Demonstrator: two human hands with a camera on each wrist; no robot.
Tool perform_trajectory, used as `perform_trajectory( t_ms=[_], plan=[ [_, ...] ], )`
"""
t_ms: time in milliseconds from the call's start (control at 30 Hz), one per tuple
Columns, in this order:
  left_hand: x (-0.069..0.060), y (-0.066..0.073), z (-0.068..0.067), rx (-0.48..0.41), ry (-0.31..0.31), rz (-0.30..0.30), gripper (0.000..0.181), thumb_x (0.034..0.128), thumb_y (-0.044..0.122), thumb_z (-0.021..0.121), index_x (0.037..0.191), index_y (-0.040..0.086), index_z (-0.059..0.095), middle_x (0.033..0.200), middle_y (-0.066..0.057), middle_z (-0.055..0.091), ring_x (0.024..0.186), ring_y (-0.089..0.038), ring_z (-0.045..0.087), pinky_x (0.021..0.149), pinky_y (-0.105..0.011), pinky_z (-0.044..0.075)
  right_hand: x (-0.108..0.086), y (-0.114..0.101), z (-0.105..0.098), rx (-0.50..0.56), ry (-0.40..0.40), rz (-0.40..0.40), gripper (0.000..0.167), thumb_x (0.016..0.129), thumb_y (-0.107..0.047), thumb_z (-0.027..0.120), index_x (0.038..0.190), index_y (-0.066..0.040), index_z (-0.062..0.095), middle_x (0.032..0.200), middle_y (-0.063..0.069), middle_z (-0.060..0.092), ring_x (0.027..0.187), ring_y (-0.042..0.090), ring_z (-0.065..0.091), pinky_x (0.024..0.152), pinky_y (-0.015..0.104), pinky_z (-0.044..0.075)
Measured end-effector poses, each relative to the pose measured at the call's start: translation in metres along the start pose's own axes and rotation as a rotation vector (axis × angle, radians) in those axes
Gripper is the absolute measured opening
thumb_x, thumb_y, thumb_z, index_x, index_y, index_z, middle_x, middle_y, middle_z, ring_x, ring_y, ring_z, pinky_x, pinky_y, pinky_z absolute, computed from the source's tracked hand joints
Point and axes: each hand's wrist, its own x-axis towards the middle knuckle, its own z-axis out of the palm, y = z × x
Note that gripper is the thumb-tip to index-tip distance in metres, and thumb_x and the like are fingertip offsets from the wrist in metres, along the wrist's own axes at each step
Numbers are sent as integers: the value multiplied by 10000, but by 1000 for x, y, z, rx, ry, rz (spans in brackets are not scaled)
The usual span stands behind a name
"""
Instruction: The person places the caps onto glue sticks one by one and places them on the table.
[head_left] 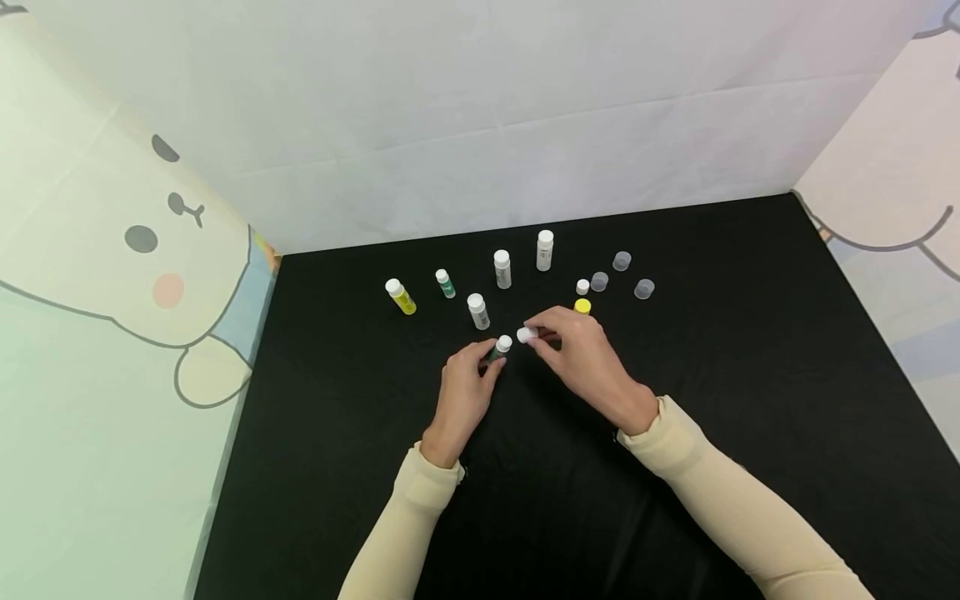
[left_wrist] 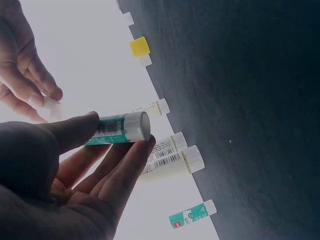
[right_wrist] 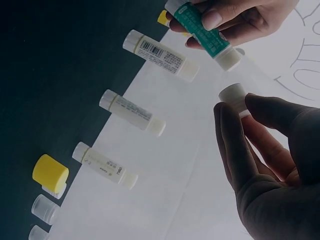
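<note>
My left hand point(head_left: 463, 392) holds a green glue stick point(head_left: 500, 350) upright between thumb and fingers, its white end up. Barcode and green label of this glue stick point(left_wrist: 111, 131) show in the left wrist view. Just to its right, my right hand point(head_left: 592, 358) pinches a small white cap point(head_left: 527, 334) between thumb and fingertips. In the right wrist view the cap point(right_wrist: 233, 98) is near the white end of the glue stick point(right_wrist: 204, 32), with a gap between them. Nearest beyond the left hand stands a white glue stick point(head_left: 478, 312).
Farther back stand two more white glue sticks point(head_left: 502, 270), a smaller green one point(head_left: 446, 284) and a yellow one point(head_left: 401, 297). Beyond my right hand are a yellow cap point(head_left: 582, 306), a small white cap point(head_left: 582, 287) and several translucent caps point(head_left: 622, 261). A black cloth point(head_left: 337, 467) covers the table.
</note>
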Motion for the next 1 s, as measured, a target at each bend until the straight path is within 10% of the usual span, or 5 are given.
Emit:
perform_trajectory(
  t_ms=[1000],
  plan=[
    [-5,1,4,10,-6,37,262,966,44,773,1228,43,764,1110,-108,769,994,-230,750,864,-435,620,-2,0,11,35,-35,-63,217,908,62,794,1117,11,769,1114,110,750,931,213,757,830,358,632]
  ],
)
